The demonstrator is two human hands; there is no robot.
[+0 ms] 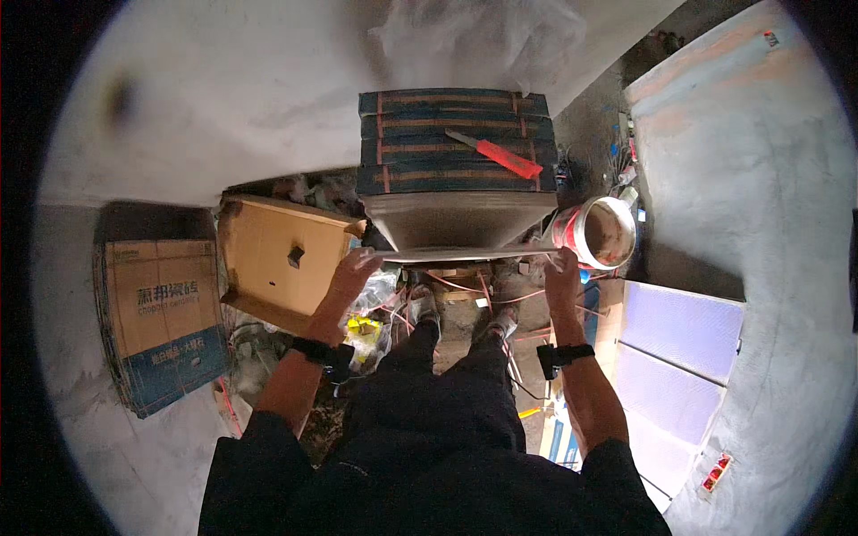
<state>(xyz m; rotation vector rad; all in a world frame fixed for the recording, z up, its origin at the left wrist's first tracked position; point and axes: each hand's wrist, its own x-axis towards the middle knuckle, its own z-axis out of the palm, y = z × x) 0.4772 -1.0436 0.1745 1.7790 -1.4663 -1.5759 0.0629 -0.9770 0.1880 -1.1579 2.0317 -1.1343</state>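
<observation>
A thin pale tile (469, 255) stands on edge in front of my legs, seen from above as a narrow strip. My left hand (354, 273) grips its left end, and my right hand (562, 271) is closed round its right end. Just beyond it is a grey slab face (460, 219), against a stack of dark tile cartons (420, 147). On top of the stack lies a knife (508, 159) with a red handle, its blade pointing left. My thumbs and fingertips are partly hidden at the tile's edges.
An opened cardboard carton (277, 259) leans at the left, with a strapped tile carton (165, 299) farther left. A white-and-red bucket (633, 234) stands at the right. Pale lilac tiles (675, 330) lean along the right wall. Pipes and debris (460, 295) lie round my feet.
</observation>
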